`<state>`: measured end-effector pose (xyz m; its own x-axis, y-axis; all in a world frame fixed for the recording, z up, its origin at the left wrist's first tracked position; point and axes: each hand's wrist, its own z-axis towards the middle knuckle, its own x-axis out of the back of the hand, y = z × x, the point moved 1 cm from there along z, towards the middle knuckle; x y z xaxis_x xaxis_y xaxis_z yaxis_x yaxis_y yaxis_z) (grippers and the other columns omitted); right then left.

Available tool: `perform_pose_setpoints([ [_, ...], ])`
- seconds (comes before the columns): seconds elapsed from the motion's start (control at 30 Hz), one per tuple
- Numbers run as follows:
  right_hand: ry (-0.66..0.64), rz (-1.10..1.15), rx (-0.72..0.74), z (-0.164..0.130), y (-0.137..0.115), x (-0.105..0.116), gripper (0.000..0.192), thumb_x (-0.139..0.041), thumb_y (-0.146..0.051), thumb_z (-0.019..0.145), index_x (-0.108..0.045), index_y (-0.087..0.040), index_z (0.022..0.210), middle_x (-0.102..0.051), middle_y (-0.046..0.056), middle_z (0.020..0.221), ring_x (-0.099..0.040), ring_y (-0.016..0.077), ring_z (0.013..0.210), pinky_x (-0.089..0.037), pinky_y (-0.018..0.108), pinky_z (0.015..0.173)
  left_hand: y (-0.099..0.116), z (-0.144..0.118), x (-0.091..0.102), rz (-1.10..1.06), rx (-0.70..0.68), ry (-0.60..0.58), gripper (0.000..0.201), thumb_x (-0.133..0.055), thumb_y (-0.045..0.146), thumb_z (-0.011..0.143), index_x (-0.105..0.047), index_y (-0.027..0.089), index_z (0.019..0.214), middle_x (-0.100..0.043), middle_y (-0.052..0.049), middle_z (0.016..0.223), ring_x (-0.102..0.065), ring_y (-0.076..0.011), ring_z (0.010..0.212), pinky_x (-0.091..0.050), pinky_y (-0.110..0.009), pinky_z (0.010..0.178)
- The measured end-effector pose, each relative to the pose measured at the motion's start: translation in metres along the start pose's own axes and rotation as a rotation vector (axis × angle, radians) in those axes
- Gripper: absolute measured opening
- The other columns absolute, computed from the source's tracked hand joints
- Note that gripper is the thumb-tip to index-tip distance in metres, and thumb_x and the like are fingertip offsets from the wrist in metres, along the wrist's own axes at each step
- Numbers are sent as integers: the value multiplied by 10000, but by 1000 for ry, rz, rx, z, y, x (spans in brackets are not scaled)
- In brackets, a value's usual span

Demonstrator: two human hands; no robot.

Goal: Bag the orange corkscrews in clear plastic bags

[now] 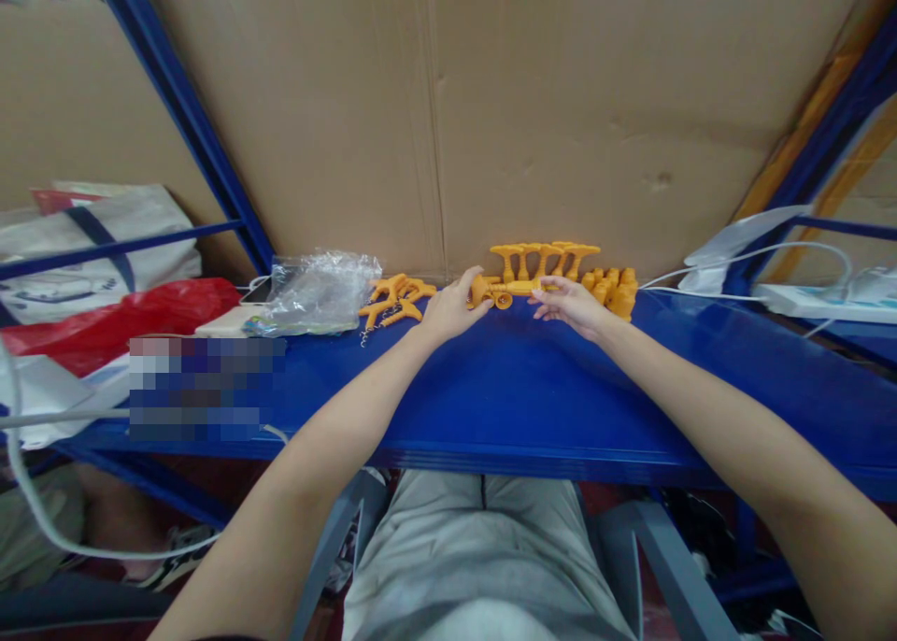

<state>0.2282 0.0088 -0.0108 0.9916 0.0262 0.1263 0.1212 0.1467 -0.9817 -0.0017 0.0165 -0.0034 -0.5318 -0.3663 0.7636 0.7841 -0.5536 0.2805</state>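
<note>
A wall of brown cardboard [448, 108] fills the background, framed by slanting blue shelf posts [189, 127], and below it a glossy blue shelf [505, 398] runs across the whole view as the work surface. On the far left of the shelf lie a white bag with dark straps [84, 239] and a red plastic bag [119, 319]; next to them a crumpled clear plastic bag [319, 291] rests over a flat white box [228, 321]. On the far right a white power strip [819, 300] sits with white cables [757, 258] looping from it toward the cardboard.

The person's two bare forearms stretch forward from the bottom corners and meet near the back edge of the shelf. The left hand [452, 306] has its thumb and fingers curled around the round left end of an orange plastic piece [505, 291] that lies lengthwise on the shelf close to the cardboard. The right hand [571, 305] reaches in from the other side, fingers narrowly spread and fingertips touching the right end of the same piece; whether it truly grips it cannot be told.

Just behind the piece stands a row of orange T-shaped parts [547, 256] against the cardboard. Right beside the right hand is a cluster of small orange blocks [613, 288]. Left of the left hand lies a loose pile of orange forked parts [393, 300] with a small metal screw end showing.
</note>
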Motion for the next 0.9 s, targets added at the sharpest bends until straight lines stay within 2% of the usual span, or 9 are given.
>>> perform_pose_setpoints([
  [0.07,82,-73,102,6,5,4,449,-712,-356,802,-512,-247,1189,-691,29,938,-667,121,661,-546,259,647,1,0,0,-1,6,-7,545,-622,351,866,-440,234,1366,-706,-83,1123,-680,-252,1025,-514,-343,847],
  [0.13,171,-190,200,10,11,8,526,-670,-416,810,-455,-263,1265,-664,46,1029,-665,138,687,-561,309,686,0,0,-1,20,13,-27,504,-600,315,877,-457,220,1351,-706,-88,1127,-675,-251,1040,-515,-348,861],
  [0.23,265,-493,326,11,18,10,486,-584,-406,857,-449,-247,1296,-619,96,1174,-661,180,732,-551,399,767,-1,0,-2,64,18,-64,384,-587,283,878,-548,206,1252,-712,-99,1125,-673,-265,1046,-519,-367,869],
  [0.37,245,-1076,508,4,20,2,357,-498,-293,920,-558,-201,1260,-633,152,1204,-638,291,967,-466,433,877,-3,2,-5,95,-10,-92,247,-599,275,858,-643,206,1091,-730,-92,1071,-685,-264,1003,-526,-354,847],
  [0.5,184,-1451,517,0,18,-9,407,-400,-239,965,-559,-168,1333,-657,182,1152,-624,303,991,-414,383,832,-4,2,-5,108,-20,-113,171,-580,281,856,-682,205,970,-742,-83,975,-693,-253,937,-529,-337,809],
  [0.7,144,-1623,506,1,16,-13,441,-330,-234,1004,-536,-180,1391,-673,154,1146,-644,245,926,-367,339,779,0,2,-3,113,8,-200,204,-539,270,873,-706,189,957,-741,-71,971,-689,-227,935,-522,-315,833],
  [0.9,-5,-1626,557,3,18,-16,503,-331,-204,1003,-434,-190,1495,-673,153,1227,-644,241,1022,-388,342,823,2,2,-1,171,4,-245,241,-512,262,893,-727,170,948,-750,-91,972,-694,-241,947,-528,-318,824],
])
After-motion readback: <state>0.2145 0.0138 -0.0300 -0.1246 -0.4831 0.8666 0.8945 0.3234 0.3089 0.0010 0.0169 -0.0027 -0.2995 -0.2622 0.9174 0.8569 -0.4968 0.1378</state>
